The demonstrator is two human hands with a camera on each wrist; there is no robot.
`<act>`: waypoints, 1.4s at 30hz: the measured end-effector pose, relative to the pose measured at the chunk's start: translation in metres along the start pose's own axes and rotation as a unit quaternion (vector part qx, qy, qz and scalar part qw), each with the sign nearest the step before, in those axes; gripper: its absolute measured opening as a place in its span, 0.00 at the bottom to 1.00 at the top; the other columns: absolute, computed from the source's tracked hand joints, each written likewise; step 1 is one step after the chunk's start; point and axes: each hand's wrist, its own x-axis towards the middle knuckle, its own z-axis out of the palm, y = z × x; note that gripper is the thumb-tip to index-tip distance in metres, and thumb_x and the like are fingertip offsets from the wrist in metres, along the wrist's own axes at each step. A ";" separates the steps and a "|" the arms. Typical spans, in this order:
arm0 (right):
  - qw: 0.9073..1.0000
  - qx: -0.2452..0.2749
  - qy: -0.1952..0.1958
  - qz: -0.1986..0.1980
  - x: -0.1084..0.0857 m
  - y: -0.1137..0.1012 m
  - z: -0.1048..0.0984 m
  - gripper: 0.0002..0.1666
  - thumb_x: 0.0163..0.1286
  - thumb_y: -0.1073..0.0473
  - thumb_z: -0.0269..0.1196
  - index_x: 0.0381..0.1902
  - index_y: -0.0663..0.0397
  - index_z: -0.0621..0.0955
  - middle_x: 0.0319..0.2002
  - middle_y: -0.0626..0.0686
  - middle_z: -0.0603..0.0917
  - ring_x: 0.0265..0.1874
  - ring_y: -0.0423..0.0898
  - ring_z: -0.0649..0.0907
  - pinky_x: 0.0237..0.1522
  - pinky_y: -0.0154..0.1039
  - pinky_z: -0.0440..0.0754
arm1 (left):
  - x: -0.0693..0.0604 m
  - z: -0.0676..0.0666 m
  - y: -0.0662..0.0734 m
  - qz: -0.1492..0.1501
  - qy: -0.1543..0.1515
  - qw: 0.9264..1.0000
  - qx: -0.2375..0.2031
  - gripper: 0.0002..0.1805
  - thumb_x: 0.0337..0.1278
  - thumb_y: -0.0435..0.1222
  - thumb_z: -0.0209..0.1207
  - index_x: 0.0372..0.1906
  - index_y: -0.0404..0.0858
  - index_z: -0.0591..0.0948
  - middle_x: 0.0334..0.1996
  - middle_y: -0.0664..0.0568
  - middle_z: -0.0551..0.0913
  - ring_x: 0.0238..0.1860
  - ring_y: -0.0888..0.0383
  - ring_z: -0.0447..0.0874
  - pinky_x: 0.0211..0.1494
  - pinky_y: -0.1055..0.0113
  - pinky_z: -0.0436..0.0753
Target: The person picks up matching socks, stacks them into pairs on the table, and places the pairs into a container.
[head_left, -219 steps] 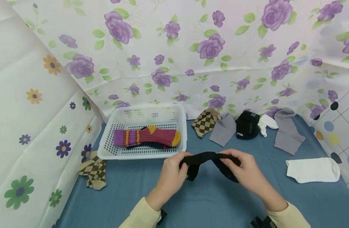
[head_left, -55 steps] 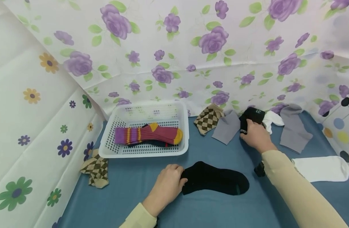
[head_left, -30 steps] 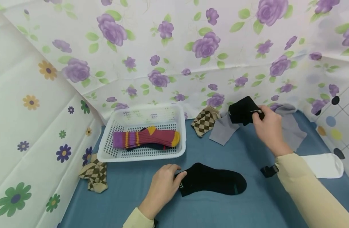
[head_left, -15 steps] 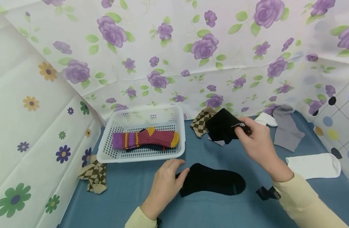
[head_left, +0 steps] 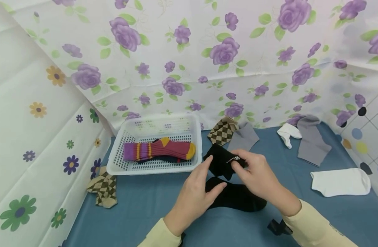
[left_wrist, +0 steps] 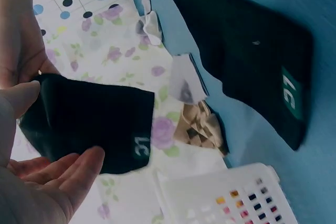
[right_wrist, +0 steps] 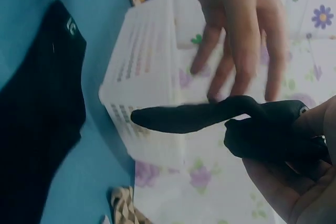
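black folded knit sock (head_left: 220,161) pinched in person's right hand (head_left: 257,174), near flat black sock (head_left: 243,198) on blue cloth (head_left: 130,219). left hand (head_left: 196,192): fingers spread, gripping nothing, contact unclear from here.

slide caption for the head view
Black sock in the right hand, second sock lying flat on the blue surface

A pale-lettered black sock (head_left: 219,159) is being held in the right fingers (head_left: 246,156); another black sock (head_left: 233,197) is lying flat below, toe pointing toward the right edge of the bench (head_left: 139,206).
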 end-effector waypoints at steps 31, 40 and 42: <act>0.999 0.007 -0.009 -0.038 0.007 -0.001 -0.021 0.11 0.63 0.52 0.64 0.43 0.32 0.81 0.40 0.39 0.85 0.11 0.34 0.68 0.12 0.30 0.66 | 0.013 -0.009 -0.020 -0.041 0.057 0.992 -0.101 0.09 0.63 0.37 0.55 0.44 0.53 0.80 0.40 0.64 0.83 0.38 0.73 0.79 0.41 0.75 0.81; 0.999 -0.001 0.028 -0.040 0.007 -0.001 -0.032 0.08 0.64 0.49 0.62 0.42 0.30 0.81 0.36 0.36 0.84 0.13 0.33 0.71 0.18 0.30 0.71 | 0.012 -0.012 -0.027 -0.060 0.049 0.988 -0.135 0.07 0.64 0.44 0.54 0.43 0.55 0.80 0.40 0.63 0.83 0.31 0.69 0.78 0.33 0.73 0.79; 0.999 -0.010 0.036 -0.034 0.006 -0.001 -0.035 0.08 0.65 0.48 0.61 0.42 0.30 0.81 0.37 0.36 0.84 0.16 0.33 0.73 0.20 0.31 0.72 | 0.012 -0.012 -0.029 -0.069 0.051 0.987 -0.139 0.07 0.65 0.44 0.53 0.44 0.55 0.80 0.40 0.62 0.84 0.27 0.69 0.77 0.30 0.73 0.79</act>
